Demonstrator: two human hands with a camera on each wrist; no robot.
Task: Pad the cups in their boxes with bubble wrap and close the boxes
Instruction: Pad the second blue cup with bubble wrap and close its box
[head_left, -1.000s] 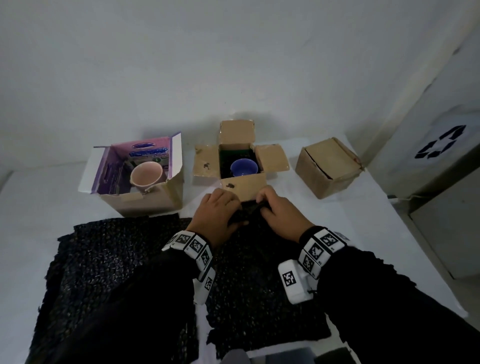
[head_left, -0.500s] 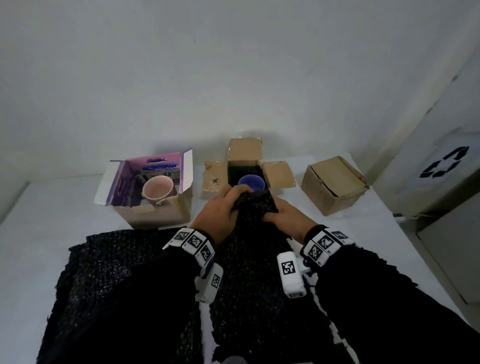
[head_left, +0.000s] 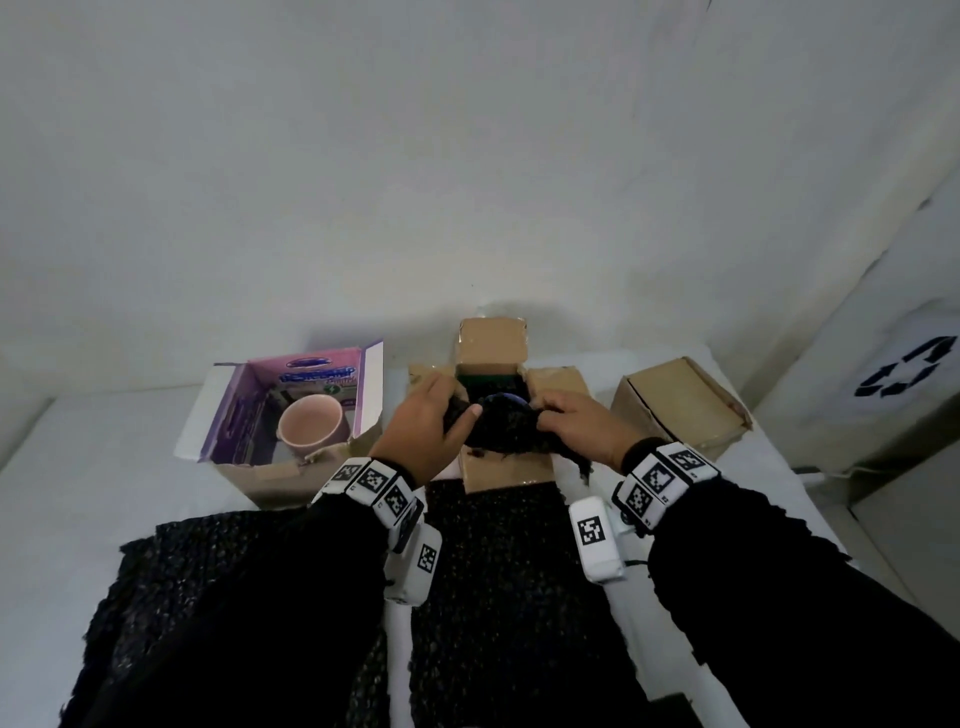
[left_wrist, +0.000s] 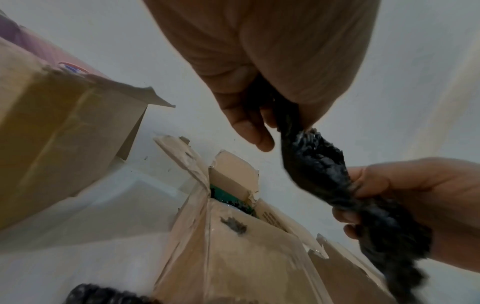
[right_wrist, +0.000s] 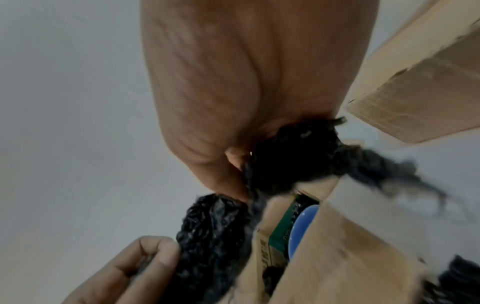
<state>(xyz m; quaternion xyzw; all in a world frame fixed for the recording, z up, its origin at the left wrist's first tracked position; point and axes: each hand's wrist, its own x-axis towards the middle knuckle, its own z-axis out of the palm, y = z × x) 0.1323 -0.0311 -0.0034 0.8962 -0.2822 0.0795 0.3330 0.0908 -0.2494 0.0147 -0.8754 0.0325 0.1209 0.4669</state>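
Note:
Both hands hold a scrunched piece of black bubble wrap just above the open brown box in the middle. My left hand grips its left end, my right hand pinches its right end. In the left wrist view the bubble wrap stretches between both hands over the open brown box. The blue cup inside is mostly covered; in the right wrist view a sliver of the blue cup shows beside a green inner wall. A pink cup sits in the open purple-lined box on the left.
A shut brown box stands to the right. More black bubble wrap sheets lie on the white table in front of the boxes, partly under my sleeves. A white bin with a recycling mark is at the far right.
Both hands lifted the bunched bubble wrap off the table sheet and moved it forward, over the middle box and blue cup.

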